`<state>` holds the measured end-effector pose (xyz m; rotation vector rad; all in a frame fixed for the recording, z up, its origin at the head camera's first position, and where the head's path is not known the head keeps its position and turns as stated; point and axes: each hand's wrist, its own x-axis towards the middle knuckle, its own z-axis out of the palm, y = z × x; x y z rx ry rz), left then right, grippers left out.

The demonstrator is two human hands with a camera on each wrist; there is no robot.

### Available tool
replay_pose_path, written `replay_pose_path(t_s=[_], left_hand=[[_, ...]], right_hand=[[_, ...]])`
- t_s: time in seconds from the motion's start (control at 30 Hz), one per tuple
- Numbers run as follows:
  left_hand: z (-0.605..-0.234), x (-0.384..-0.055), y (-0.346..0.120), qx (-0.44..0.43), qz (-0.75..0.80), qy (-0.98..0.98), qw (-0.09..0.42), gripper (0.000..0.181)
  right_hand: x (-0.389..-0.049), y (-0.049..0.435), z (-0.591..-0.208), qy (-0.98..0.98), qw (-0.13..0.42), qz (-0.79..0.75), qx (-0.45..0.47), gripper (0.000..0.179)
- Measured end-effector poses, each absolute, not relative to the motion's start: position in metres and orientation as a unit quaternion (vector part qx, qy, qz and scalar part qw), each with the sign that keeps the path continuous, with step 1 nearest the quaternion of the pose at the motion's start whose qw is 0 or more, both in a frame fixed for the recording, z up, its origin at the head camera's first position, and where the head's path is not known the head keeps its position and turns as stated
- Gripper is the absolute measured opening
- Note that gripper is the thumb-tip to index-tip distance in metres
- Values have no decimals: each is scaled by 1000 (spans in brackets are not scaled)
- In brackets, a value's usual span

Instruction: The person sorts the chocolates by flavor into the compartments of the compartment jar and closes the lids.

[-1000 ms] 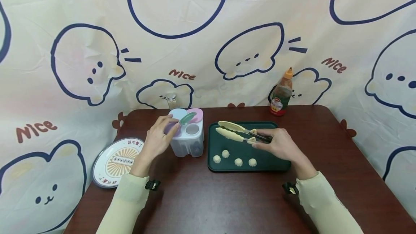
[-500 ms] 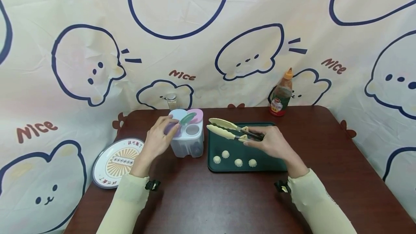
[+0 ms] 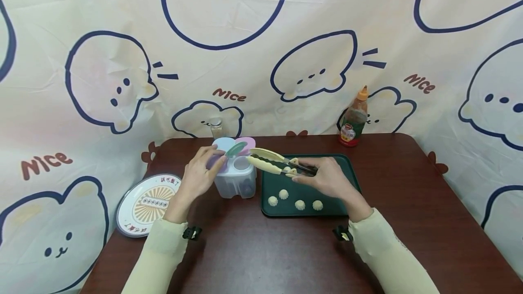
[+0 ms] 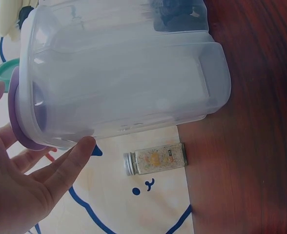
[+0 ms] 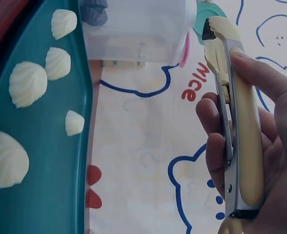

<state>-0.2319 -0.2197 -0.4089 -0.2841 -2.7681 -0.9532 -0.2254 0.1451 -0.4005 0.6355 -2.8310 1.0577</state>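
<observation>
My right hand (image 3: 327, 176) grips cream-coloured tongs (image 5: 248, 141) by their handles. A small dark piece (image 5: 209, 30) sits between the tong tips, its kind unclear. The tips are beside a clear container (image 3: 234, 183) with several coloured lids; its green lid (image 3: 236, 149) stands tilted up from a round opening (image 3: 242, 163). My left hand (image 3: 200, 169) rests at the container's top, fingers spread against the purple lid (image 4: 24, 109) and side, thumb near the green lid. A dark folded lump (image 5: 94, 12) lies inside the container. Pleated white buns (image 5: 28, 84) lie on the dark green tray (image 3: 347, 169).
A patterned white plate (image 3: 135, 221) lies at the left, partly behind my forearm. Behind the container stands a small seasoning jar (image 4: 158, 158). A red sauce bottle (image 3: 353, 119) stands at the back right, near the patterned cloth backdrop (image 3: 261, 76).
My right hand has moved left with the tongs, from above the tray to the container's right edge. The left hand and the tilted green lid stay where they were.
</observation>
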Motion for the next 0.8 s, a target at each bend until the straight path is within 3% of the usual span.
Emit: replay_pose_path(t_s=[0.3,0.8], left_hand=[[-409,-232,-220,-98,-320,-936,105,55],[-407,-231,-218,-90,-316,-939,102,57]], right_hand=[[-229,131,-404,-912,48,342,221,51],[-230,120,-403,-914,35,343,213,50]])
